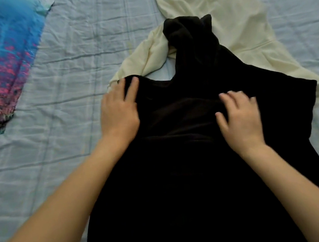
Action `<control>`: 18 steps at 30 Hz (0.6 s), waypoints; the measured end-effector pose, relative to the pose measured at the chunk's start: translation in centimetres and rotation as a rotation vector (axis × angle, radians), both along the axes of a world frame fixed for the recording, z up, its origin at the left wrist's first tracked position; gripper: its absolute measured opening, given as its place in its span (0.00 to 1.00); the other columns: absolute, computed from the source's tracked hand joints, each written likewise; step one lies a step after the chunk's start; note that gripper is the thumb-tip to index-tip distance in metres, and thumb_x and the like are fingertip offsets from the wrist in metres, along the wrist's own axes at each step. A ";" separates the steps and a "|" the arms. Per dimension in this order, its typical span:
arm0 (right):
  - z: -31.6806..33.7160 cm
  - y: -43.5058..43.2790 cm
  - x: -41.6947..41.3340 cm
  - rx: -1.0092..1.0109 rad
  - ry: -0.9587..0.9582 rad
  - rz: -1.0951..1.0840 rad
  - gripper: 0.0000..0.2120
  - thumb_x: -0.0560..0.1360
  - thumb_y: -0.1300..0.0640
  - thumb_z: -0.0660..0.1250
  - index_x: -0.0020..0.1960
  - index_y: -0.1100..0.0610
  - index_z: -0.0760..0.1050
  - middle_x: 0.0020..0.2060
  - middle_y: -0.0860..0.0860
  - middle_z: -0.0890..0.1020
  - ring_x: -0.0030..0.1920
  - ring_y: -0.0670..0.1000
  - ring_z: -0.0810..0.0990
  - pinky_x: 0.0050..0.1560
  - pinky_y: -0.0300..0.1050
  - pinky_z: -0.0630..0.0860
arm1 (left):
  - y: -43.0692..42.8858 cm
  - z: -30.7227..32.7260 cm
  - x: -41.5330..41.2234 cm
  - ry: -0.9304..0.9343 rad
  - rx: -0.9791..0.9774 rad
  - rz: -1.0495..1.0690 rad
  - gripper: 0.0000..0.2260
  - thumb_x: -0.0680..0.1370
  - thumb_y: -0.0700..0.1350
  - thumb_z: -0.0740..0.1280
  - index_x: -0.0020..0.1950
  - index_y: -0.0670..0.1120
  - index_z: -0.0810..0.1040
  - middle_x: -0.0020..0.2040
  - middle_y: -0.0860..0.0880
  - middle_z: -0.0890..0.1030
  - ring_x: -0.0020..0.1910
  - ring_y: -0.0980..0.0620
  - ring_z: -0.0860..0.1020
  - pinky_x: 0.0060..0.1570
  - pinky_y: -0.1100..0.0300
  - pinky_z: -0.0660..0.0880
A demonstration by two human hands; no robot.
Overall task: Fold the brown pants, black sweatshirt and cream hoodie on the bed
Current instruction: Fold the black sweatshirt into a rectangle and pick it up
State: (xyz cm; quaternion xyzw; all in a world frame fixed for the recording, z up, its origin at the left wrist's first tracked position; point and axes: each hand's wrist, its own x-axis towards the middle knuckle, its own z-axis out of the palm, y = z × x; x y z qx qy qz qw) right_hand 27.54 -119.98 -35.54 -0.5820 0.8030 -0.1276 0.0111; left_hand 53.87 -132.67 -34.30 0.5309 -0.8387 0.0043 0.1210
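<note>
Pressing on the black sweatshirt (187, 157), both hands lie fingers spread, left hand (119, 113) at nine o'clock, right hand (240, 119) at three; the cream hoodie (232, 16) lies at twelve on the bed (60, 150).

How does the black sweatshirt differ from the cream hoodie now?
The black sweatshirt is dark and close, with the left hand and right hand on it; the cream hoodie is pale and farther off. The sweatshirt lies partly over the hoodie. Both lie unfolded on the bed.
</note>
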 end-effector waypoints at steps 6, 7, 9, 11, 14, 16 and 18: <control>-5.4 3.0 1.5 0.268 0.018 0.280 0.29 0.82 0.36 0.43 0.81 0.41 0.47 0.80 0.43 0.54 0.80 0.48 0.47 0.79 0.54 0.42 | 2.6 -5.5 1.2 -0.271 0.284 -0.225 0.26 0.82 0.61 0.47 0.80 0.57 0.50 0.81 0.47 0.52 0.79 0.48 0.50 0.77 0.51 0.45; -5.9 3.3 0.7 0.267 0.006 0.296 0.29 0.81 0.36 0.43 0.81 0.41 0.46 0.80 0.43 0.52 0.80 0.47 0.44 0.79 0.52 0.40 | 2.1 -5.9 1.7 -0.251 0.331 -0.192 0.26 0.82 0.60 0.48 0.80 0.57 0.49 0.81 0.47 0.51 0.79 0.49 0.49 0.77 0.52 0.44; -5.7 3.5 -0.3 0.242 -0.047 0.326 0.29 0.82 0.37 0.45 0.81 0.42 0.48 0.80 0.43 0.53 0.80 0.45 0.44 0.79 0.49 0.39 | 1.8 -6.0 1.6 -0.229 0.349 -0.189 0.26 0.82 0.60 0.49 0.80 0.57 0.50 0.81 0.47 0.51 0.79 0.49 0.48 0.77 0.53 0.44; -4.8 4.2 -0.7 0.220 -0.085 0.354 0.29 0.82 0.38 0.49 0.81 0.44 0.51 0.80 0.46 0.56 0.80 0.47 0.48 0.80 0.50 0.41 | 2.5 -5.0 1.5 -0.169 0.332 -0.223 0.26 0.82 0.59 0.49 0.80 0.56 0.54 0.80 0.46 0.55 0.79 0.48 0.51 0.77 0.51 0.47; -3.7 7.5 -2.6 0.236 0.012 0.439 0.31 0.79 0.40 0.55 0.80 0.46 0.57 0.78 0.48 0.61 0.80 0.50 0.55 0.80 0.53 0.47 | 5.5 -4.0 4.3 -0.119 0.237 -0.360 0.26 0.80 0.58 0.53 0.76 0.50 0.66 0.75 0.45 0.68 0.75 0.45 0.64 0.75 0.46 0.58; -3.4 9.9 -4.5 0.269 0.042 0.428 0.29 0.80 0.44 0.58 0.79 0.47 0.59 0.78 0.49 0.63 0.79 0.50 0.56 0.80 0.52 0.49 | 8.1 -4.3 6.3 -0.118 0.225 -0.399 0.25 0.80 0.56 0.55 0.74 0.47 0.70 0.74 0.45 0.69 0.74 0.44 0.66 0.73 0.46 0.61; -3.3 11.1 -5.4 0.276 -0.026 0.380 0.26 0.83 0.52 0.60 0.79 0.48 0.59 0.77 0.49 0.64 0.79 0.50 0.56 0.79 0.50 0.48 | 9.9 -5.0 6.5 -0.068 0.251 -0.334 0.24 0.81 0.55 0.54 0.73 0.46 0.71 0.75 0.46 0.68 0.75 0.45 0.64 0.74 0.46 0.61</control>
